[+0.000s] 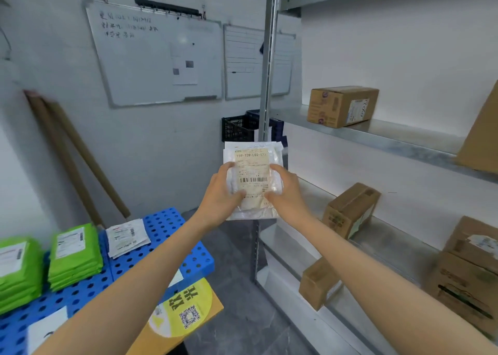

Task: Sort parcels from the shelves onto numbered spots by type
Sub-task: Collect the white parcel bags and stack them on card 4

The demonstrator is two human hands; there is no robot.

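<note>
While both hands held it up, the parcel (pixel 256 214), a white plastic bag, stood upright in the air before the shelf post (pixel 268 85), its label (pixel 252 166) facing the camera. The left hand (pixel 222 190) was clamped on the bag's left edge, thumb pressed on the front. The right hand (pixel 287 193) gripped the right edge the same way, thumb at the label's lower corner.

To the right ran the metal shelves (pixel 390 136). A box (pixel 342 105) sat on the upper level, a second box (pixel 350 210) on the level beneath, and a third box (pixel 319 283) lower still.

At lower left, the blue worktop (pixel 167 228) carried two piles of green parcels (pixel 75 252) side by side, with a flat white mailer (pixel 126 237) just beside them. A cardboard sheet (pixel 186 309) with a yellow sticker lay at the worktop's near edge, partly hidden by the left forearm.

On the far wall hung two whiteboards (pixel 156 55). A black crate (pixel 237 128) stood behind the parcel, and brown tubes (pixel 80 160) leaned against the wall at left.
</note>
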